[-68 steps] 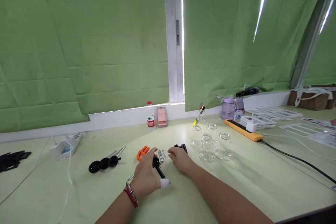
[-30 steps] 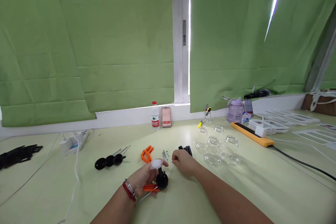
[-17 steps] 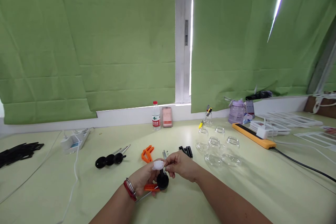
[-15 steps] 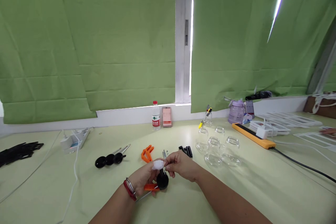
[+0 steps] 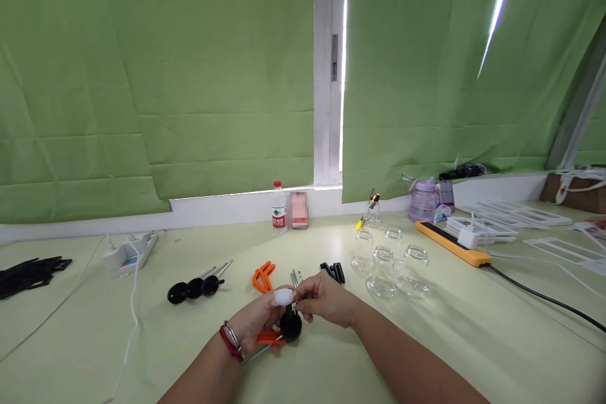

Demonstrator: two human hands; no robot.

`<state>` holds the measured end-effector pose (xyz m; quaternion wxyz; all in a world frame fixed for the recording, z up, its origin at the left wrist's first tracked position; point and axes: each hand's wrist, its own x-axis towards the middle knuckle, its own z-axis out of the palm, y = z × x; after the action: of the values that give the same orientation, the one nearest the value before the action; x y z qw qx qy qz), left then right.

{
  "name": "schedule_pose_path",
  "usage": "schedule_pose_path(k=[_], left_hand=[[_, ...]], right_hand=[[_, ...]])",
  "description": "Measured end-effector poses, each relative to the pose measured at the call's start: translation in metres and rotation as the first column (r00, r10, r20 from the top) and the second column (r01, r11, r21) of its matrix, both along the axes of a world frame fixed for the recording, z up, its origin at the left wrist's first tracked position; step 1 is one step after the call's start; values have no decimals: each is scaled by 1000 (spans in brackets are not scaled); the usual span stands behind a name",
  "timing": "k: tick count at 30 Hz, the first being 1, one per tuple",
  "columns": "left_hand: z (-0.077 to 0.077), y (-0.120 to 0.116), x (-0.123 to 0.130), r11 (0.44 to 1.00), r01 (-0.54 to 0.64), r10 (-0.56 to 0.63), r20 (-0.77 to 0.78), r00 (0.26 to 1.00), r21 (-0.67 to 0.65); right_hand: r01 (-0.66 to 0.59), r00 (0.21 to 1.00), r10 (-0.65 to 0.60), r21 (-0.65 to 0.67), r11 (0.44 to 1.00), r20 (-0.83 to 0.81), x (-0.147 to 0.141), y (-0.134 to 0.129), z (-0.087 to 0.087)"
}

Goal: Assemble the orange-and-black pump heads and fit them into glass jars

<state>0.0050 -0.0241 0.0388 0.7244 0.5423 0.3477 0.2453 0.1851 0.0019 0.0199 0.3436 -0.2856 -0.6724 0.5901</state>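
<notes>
My left hand (image 5: 258, 322), with a white wrap on the thumb, is closed around a black round cap (image 5: 290, 327) with a thin metal rod sticking out to the lower left. An orange handle piece (image 5: 269, 338) shows beneath the same hand; how it joins the cap is hidden. Fingertips of my right hand (image 5: 326, 300) are pinched together at the cap's black stem, beside the wrapped thumb. Whatever they pinch is too small to make out. Just beyond my hands lie orange handle pieces (image 5: 263, 276), metal pins (image 5: 296, 278) and black handle pieces (image 5: 333, 272).
Several black caps with metal rods (image 5: 194, 288) lie to the left. Glass jars (image 5: 382, 271) stand on the right, with an orange-edged power strip (image 5: 452, 244) behind. A water bottle (image 5: 279, 208) stands by the wall. White cable (image 5: 135, 303) crosses the table's left side.
The view has shifted slightly, so everything sits a little further left. Both hands keep nearly the same pose around the black cap.
</notes>
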Motion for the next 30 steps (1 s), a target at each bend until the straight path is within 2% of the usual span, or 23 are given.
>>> schedule_pose_path(k=[4,11,21,30], left_hand=[[1,-1,0,1000,-8,8,-4,1000,4],[1,-1,-1,1000,-20,20,-7,1000,-12],[1,-1,0,1000,-20,20,-8,1000,-7],[-11,6,-4,998,-27,27,-11,1000,-51]], right_hand=[[14,1000,-14,4,1000,9,0,0,-1],[17,997,-23,84,996,72,-1,1,-2],[-2,997,-2,56,998,71,2,-1,2],[46,993,-70,236,971,94,-4,-3,2]])
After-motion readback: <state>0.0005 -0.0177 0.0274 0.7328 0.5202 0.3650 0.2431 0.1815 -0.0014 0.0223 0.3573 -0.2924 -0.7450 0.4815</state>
